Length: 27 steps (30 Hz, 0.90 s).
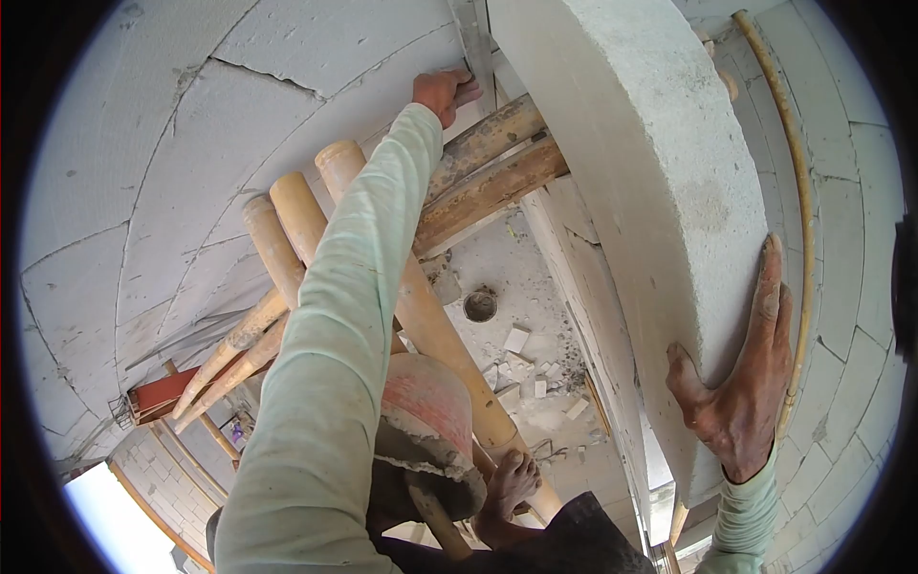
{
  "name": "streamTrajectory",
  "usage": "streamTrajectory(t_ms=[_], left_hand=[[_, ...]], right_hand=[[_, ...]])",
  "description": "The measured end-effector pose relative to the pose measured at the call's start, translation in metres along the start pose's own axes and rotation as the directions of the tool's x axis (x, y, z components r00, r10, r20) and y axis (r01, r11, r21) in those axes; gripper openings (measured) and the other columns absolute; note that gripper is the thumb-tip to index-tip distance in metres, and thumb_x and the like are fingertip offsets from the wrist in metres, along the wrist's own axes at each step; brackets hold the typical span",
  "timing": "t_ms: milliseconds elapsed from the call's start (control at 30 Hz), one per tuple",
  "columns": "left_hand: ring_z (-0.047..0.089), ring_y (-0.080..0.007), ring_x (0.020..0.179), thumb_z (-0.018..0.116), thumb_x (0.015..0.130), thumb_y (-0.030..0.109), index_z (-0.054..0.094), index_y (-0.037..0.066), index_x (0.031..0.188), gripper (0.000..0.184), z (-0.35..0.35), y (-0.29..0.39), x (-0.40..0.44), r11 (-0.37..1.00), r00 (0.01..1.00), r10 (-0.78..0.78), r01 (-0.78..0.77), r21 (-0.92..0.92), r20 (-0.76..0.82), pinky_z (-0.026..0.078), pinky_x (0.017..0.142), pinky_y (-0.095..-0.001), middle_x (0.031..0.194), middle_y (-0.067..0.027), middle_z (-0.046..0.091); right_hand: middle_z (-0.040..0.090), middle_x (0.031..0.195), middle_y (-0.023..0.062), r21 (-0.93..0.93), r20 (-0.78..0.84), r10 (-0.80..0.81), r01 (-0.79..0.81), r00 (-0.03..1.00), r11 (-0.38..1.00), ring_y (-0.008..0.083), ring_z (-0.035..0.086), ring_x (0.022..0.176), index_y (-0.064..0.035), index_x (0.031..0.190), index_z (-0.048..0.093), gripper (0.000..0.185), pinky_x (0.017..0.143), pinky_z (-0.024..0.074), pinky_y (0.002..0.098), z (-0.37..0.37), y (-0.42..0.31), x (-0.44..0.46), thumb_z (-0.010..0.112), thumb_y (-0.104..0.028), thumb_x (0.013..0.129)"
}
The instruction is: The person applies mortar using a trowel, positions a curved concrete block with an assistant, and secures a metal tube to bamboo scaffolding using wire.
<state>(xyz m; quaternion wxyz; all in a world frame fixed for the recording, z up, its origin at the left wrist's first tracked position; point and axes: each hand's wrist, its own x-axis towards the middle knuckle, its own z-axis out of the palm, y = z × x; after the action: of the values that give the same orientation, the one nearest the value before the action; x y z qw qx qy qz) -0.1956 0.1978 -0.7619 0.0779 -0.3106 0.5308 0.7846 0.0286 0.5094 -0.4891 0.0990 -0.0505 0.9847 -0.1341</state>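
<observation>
A large pale concrete block (612, 163) rises on the right, its broad face and rough edge turned to me. My right hand (741, 383) grips its near end, the thumb on one face and the fingers along the other. My left hand (446, 98) reaches far forward to the block wall (239, 124), fingers curled in beside a grey upright strip (470, 33). Whatever those fingers hold, if anything, is hidden. Below my left forearm stands a mortar-smeared bucket (427, 397) with a wooden handle (438, 521) sticking out.
Another person's fingers (729, 84) show at the block's far edge. Bamboo poles (449, 344) and timber beams (492, 196) cross beneath me, my bare foot (513, 483) on them. Far below, a round container (480, 304) and broken block pieces (517, 339) lie on the floor.
</observation>
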Motion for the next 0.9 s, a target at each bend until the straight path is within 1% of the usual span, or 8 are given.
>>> streamTrajectory(t_ms=[133, 300, 400, 567, 600, 667, 733, 900], left_hand=[[0.063, -0.0313, 0.091, 0.054, 0.088, -0.003, 0.053, -0.015, 0.107, 0.022, 0.0, 0.0, 0.005, 0.998, 1.0, -0.025, 0.023, 0.061, 0.019, 0.058, 0.086, -0.0388, 0.104, -0.023, 0.059], [0.065, -0.0307, 0.087, 0.054, 0.09, 0.005, 0.055, -0.012, 0.101, 0.02, 0.0, 0.009, 0.008, 0.953, 0.978, -0.205, 0.19, 0.236, 0.04, 0.059, 0.083, -0.0351, 0.098, -0.0218, 0.06], [0.066, -0.0302, 0.088, 0.052, 0.093, 0.012, 0.055, -0.01, 0.099, 0.023, -0.001, 0.012, 0.01, 0.918, 0.969, -0.228, 0.181, 0.353, 0.097, 0.058, 0.082, -0.0353, 0.093, -0.0198, 0.062], [0.066, -0.0262, 0.082, 0.048, 0.094, 0.017, 0.057, -0.007, 0.096, 0.025, -0.002, 0.011, 0.006, 0.899, 0.956, -0.252, 0.173, 0.402, 0.152, 0.056, 0.076, -0.0343, 0.087, -0.0172, 0.063], [0.065, -0.0242, 0.078, 0.047, 0.094, 0.017, 0.058, -0.005, 0.094, 0.025, -0.002, 0.011, 0.007, 0.906, 0.958, -0.24, 0.163, 0.391, 0.156, 0.056, 0.072, -0.0327, 0.085, -0.0164, 0.063], [0.063, -0.0225, 0.074, 0.047, 0.094, 0.017, 0.058, -0.004, 0.092, 0.024, -0.006, 0.011, 0.007, 0.904, 0.96, -0.224, 0.141, 0.405, 0.167, 0.054, 0.067, -0.0304, 0.082, -0.0152, 0.063], [0.059, -0.0185, 0.063, 0.046, 0.093, 0.017, 0.059, -0.002, 0.088, 0.024, -0.008, 0.008, 0.013, 0.901, 0.96, -0.218, 0.129, 0.414, 0.174, 0.046, 0.053, -0.0266, 0.076, -0.0119, 0.062], [0.056, -0.0176, 0.058, 0.046, 0.094, 0.018, 0.058, -0.003, 0.088, 0.025, -0.009, 0.011, 0.015, 0.81, 0.947, -0.229, 0.058, 0.583, 0.225, 0.043, 0.049, -0.028, 0.072, -0.0122, 0.06]], right_hand=[[0.028, 0.149, 0.0246, -0.042, -0.01, -0.044, 0.043, 0.999, 0.998, 0.0449, 0.041, 0.127, -0.0041, 0.149, 0.015, 0.109, 0.105, 0.0368, 0.0563, 0.0, 0.001, 0.001, 0.064, -0.014, 0.052], [0.029, 0.147, 0.026, 0.013, 0.013, 0.006, -0.007, 1.0, 1.0, 0.0452, 0.045, 0.122, -0.0032, 0.149, 0.015, 0.108, 0.103, 0.0396, 0.0547, -0.004, -0.004, 0.005, 0.063, -0.013, 0.052], [0.047, 0.109, 0.0291, -0.086, -0.059, -0.192, 0.186, 0.98, 0.979, 0.0383, 0.062, 0.086, -0.0017, 0.148, 0.014, 0.108, 0.072, 0.0558, 0.0499, -0.005, -0.003, 0.007, 0.071, -0.013, 0.057], [0.049, 0.106, 0.0272, -0.098, -0.078, -0.214, 0.206, 0.974, 0.974, 0.0373, 0.062, 0.082, -0.0016, 0.148, 0.014, 0.111, 0.067, 0.0566, 0.048, -0.005, -0.002, 0.009, 0.072, -0.013, 0.054], [0.049, 0.106, 0.0272, -0.099, -0.092, -0.216, 0.206, 0.972, 0.973, 0.0373, 0.062, 0.082, -0.0016, 0.148, 0.014, 0.111, 0.067, 0.0566, 0.048, -0.003, -0.002, 0.008, 0.072, -0.013, 0.054], [0.038, 0.136, 0.0325, 0.03, 0.011, -0.017, 0.016, 1.0, 0.999, 0.0442, 0.058, 0.104, -0.0048, 0.149, 0.015, 0.11, 0.091, 0.0509, 0.0538, -0.003, 0.0, 0.004, 0.063, -0.015, 0.051], [0.042, 0.13, 0.0327, 0.056, 0.003, -0.01, 0.009, 1.0, 0.998, 0.0437, 0.059, 0.099, -0.0054, 0.149, 0.014, 0.11, 0.089, 0.052, 0.0533, -0.004, 0.001, 0.005, 0.063, -0.016, 0.051], [0.049, 0.116, 0.0311, 0.028, -0.034, -0.059, 0.06, 0.998, 0.998, 0.0418, 0.063, 0.087, -0.0067, 0.15, 0.015, 0.111, 0.084, 0.0549, 0.052, 0.0, 0.011, 0.007, 0.064, -0.015, 0.051]])
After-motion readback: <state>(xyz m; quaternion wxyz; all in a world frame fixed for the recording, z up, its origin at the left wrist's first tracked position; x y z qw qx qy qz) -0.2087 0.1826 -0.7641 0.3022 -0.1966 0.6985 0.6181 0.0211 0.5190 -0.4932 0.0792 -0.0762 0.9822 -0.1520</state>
